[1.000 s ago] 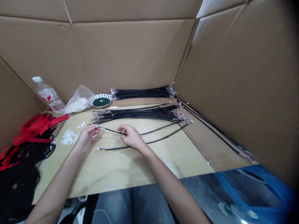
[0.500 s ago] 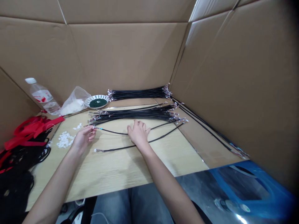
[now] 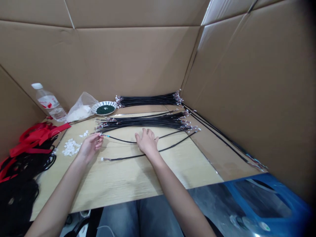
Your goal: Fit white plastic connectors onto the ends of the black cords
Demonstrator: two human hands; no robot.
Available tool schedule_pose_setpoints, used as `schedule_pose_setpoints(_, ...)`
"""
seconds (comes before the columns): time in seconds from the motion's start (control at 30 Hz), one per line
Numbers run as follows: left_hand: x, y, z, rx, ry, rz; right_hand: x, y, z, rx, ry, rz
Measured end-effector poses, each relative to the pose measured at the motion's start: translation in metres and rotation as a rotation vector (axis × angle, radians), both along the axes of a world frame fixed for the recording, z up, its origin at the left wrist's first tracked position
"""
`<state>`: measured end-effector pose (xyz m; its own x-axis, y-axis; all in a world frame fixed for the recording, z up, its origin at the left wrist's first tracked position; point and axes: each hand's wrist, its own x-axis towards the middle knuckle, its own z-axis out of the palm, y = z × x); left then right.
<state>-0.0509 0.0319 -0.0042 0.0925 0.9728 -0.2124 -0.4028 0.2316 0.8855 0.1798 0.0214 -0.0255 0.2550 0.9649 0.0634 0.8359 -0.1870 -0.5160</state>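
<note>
- Nearest, below the table's front edge, the person's legs (image 3: 123, 219) show in blue-grey trousers; a blue sheet-like object (image 3: 291, 197) lies at the lower right.
- At the left side, black cords (image 3: 21, 196) are heaped, with red ribbon (image 3: 37, 136) lying over their farther part.
- On the bare front of the wooden table (image 3: 118, 184), a loose black cable (image 3: 128, 158) curves rightward from a white connector (image 3: 102, 159), passing under the right forearm.
- Just beyond it, the right hand (image 3: 147, 142) is open, fingers spread, palm down over the middle of the held cable (image 3: 119, 140), which runs beneath it; how firmly it presses, I cannot tell.
- The left hand (image 3: 91, 146) pinches that cable's left end between thumb and fingers, near a light blue band (image 3: 106, 135).
- Just left of this hand sits a small pile of white pieces (image 3: 71, 147).
- Farther on, a bundle of black cables (image 3: 143, 121) lies crosswise, wires and connectors at both ends; more cables (image 3: 219, 138) run along the right wall.
- Behind, from left, stand a tilted bottle (image 3: 50, 102), a clear bag (image 3: 82, 110) and a striped-rim plate (image 3: 94, 109) holding dark green material.
- Farthest, a second bundle (image 3: 148, 100) lies before the cardboard wall (image 3: 138, 59).
</note>
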Motion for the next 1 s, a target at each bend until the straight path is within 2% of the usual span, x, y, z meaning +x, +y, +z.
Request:
schedule_pose_setpoints(0.27, 0.0, 0.001, -0.003, 0.022, 0.003, -0.043, -0.005, -0.002, 0.003, 0.057, 0.006, 0.07)
schedule_pose_setpoints(0.53, 0.001, 0.0, -0.002, 0.029, 0.038, -0.042, -0.012, -0.005, 0.013, 0.156, 0.059, 0.421)
schedule_pose_setpoints(0.67, 0.002, -0.002, 0.0, 0.057, 0.084, -0.042, -0.014, -0.01, 0.016, 0.161, 0.077, 0.525)
schedule_pose_setpoints(0.87, 0.004, -0.002, -0.001, 0.19, 0.212, 0.011, -0.013, -0.011, 0.016, 0.163, 0.108, 0.596)
schedule_pose_setpoints(1.0, 0.007, -0.003, -0.005, 0.248, 0.341, -0.018, -0.014, -0.01, 0.015, 0.157, 0.122, 0.605)
